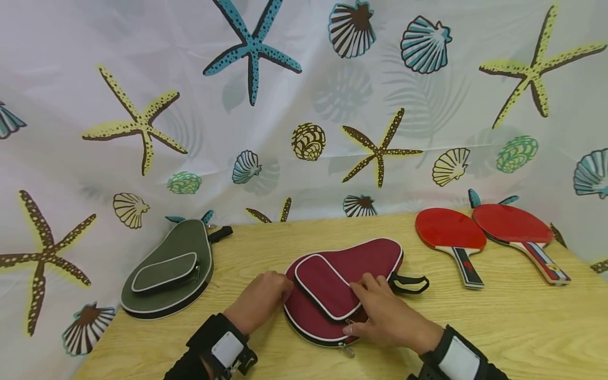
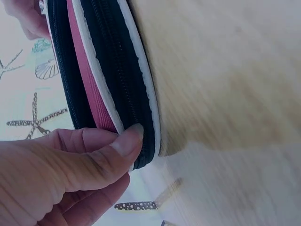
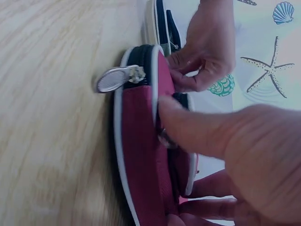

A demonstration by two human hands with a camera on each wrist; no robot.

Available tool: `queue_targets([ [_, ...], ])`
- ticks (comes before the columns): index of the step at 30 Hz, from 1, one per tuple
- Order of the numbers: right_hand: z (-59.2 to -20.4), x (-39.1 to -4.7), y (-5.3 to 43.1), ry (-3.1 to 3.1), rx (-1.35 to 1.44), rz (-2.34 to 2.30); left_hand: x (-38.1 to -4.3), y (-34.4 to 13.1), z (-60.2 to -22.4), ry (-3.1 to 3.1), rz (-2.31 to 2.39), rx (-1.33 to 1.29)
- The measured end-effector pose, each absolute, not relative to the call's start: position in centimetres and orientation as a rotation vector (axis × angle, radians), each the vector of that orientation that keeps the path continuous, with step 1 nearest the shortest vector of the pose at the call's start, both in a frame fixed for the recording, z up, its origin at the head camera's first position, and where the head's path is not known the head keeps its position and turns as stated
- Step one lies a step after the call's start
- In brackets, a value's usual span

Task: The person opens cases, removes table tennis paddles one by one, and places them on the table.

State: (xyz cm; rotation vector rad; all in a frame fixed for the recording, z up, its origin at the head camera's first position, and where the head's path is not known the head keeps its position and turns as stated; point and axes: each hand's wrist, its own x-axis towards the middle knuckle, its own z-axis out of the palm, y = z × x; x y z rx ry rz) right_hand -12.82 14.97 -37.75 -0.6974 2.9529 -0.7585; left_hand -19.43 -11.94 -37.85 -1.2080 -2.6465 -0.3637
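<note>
A maroon table tennis bat case (image 1: 361, 258) with white piping and a raised front pocket (image 1: 328, 287) lies on the wooden table, its black wrist loop to the right. At its left edge, my left hand (image 1: 266, 298) pinches the rim. Its thumb (image 2: 127, 143) lies on the black zip band in the left wrist view. My right hand (image 1: 387, 311) holds the case across the pocket's right side, fingers over the pocket and thumb (image 3: 176, 113) at the white-piped rim. A metal zip pull (image 3: 113, 80) hangs from the case's near edge, beside that thumb.
An olive green bat case (image 1: 176, 274) lies at the left, its black strap toward the back. On the right are two red table tennis bats, one (image 1: 451, 229) beside the other (image 1: 515, 224). A shell-and-starfish patterned cloth (image 1: 304, 95) hangs behind the table (image 1: 522, 327).
</note>
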Motion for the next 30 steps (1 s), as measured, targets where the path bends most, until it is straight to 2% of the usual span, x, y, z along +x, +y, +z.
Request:
queue_targets([
  [10,-38.2,-12.7,13.2,3.021,-0.554,-0.824,-20.0,-11.8,-38.0,-2.647,-0.395,-1.114],
  [23,-38.1,-12.5,12.1,3.069,-0.496,-0.807,-17.3,-9.8,-36.9,-2.962,-0.698,-0.921],
  [30,-38.2,-12.8,11.3,3.058,-0.460,-0.823,-17.5,-9.8,-37.1,-2.997,-0.745,-0.913],
])
